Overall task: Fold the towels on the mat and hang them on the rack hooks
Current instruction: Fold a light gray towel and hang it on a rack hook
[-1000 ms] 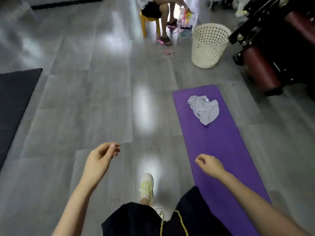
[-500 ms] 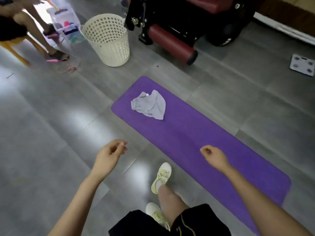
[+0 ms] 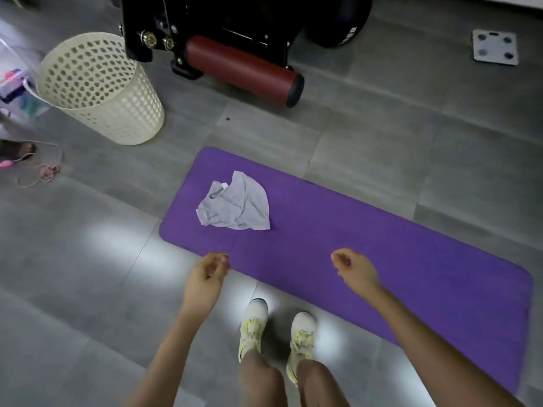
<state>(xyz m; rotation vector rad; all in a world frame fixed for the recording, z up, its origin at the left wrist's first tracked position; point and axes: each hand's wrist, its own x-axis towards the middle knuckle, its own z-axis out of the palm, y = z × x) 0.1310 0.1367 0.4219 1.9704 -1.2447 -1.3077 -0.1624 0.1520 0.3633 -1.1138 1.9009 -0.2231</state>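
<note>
The wide-angle camera on the person's head looks from standing height steeply down and slightly forward at the grey floor [image 3: 88, 289]. The wearer's own knees and shoes [image 3: 253, 321] sit at the bottom centre. Both forearms enter from the lower edge, and the left hand [image 3: 205, 277] and right hand [image 3: 357, 270] sit near mid-frame, closest to the lens. The purple mat [image 3: 382, 251] crosses diagonally just beyond the feet. The perforated basket [image 3: 100, 86], red roller [image 3: 244, 66] and bathroom scale [image 3: 495, 47] lie farthest away, along the top edge.

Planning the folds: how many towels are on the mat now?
1. A crumpled grey towel lies near the left end of the purple mat. Any others would be hidden under it or out of view.
</note>
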